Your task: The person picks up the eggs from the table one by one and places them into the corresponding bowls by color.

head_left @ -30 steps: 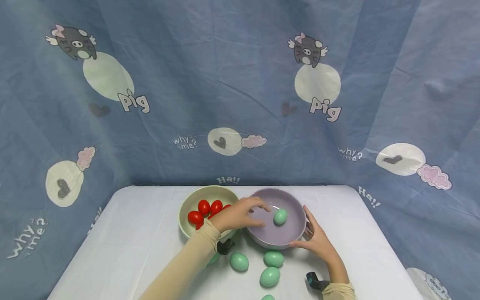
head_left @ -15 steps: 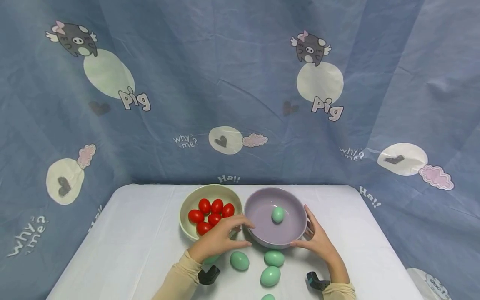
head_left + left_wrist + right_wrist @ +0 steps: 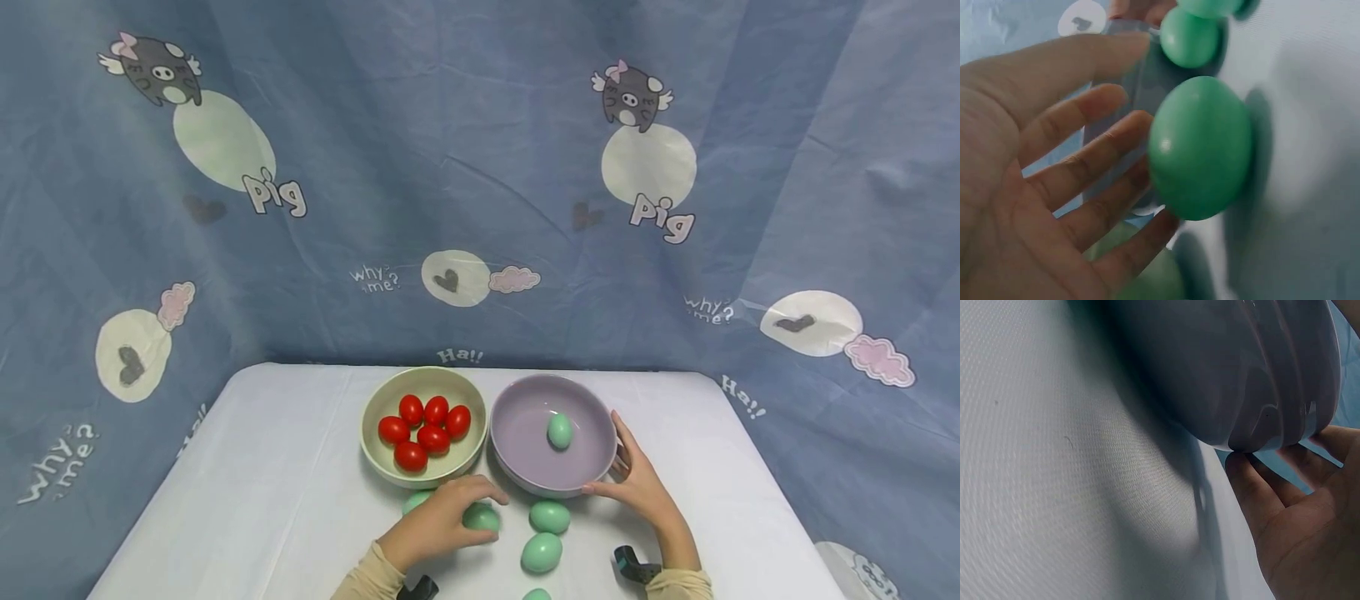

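My left hand (image 3: 438,521) is low over the table in the head view, thumb and fingers spread around a green egg (image 3: 482,518). In the left wrist view the green egg (image 3: 1200,150) sits in front of the fingertips, with the thumb apart from it. My right hand (image 3: 641,487) holds the right side of a purple bowl (image 3: 517,462), thumb at its front wall and fingers along its right side. One green egg (image 3: 560,431) lies inside that bowl. In the right wrist view, fingertips (image 3: 1244,464) touch the bowl's outer wall.
A pale green bowl (image 3: 372,454) with several red eggs (image 3: 433,439) stands left of the purple one. More green eggs (image 3: 542,552) lie on the white table (image 3: 292,492) in front of the bowls. A blue printed curtain (image 3: 480,183) hangs behind.
My left hand has drawn back from over the purple bowl, down and toward me, to the green egg in front of the bowls. The right hand stays at the bowl.
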`<state>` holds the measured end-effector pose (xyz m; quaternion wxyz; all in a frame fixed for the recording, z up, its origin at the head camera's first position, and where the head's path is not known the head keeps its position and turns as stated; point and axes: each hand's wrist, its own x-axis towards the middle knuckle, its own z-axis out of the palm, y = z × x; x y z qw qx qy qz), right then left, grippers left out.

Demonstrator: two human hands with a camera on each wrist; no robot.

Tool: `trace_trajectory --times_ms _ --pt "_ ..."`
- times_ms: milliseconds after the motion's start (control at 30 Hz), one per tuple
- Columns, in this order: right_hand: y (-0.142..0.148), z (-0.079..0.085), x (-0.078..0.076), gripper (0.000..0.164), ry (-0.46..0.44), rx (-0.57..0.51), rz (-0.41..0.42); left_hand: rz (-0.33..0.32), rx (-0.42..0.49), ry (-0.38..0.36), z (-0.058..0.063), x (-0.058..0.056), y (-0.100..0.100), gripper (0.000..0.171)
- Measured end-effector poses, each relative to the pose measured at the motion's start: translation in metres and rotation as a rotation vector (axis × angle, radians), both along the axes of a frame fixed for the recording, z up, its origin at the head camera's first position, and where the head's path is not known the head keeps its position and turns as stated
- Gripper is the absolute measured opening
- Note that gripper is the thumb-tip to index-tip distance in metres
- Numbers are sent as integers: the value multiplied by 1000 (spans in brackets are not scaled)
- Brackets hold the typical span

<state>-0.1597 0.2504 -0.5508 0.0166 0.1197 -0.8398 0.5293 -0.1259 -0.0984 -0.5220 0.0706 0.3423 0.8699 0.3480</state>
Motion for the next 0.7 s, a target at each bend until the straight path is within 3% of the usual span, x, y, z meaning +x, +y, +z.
trace_trajectory --times_ms 333,700 --pt "0 2 -1 130 -6 3 5 -15 -15 -21 -15 5 1 30" --pt "0 0 0 130 -2 -4 11 -14 1 -28 -18 6 2 32"
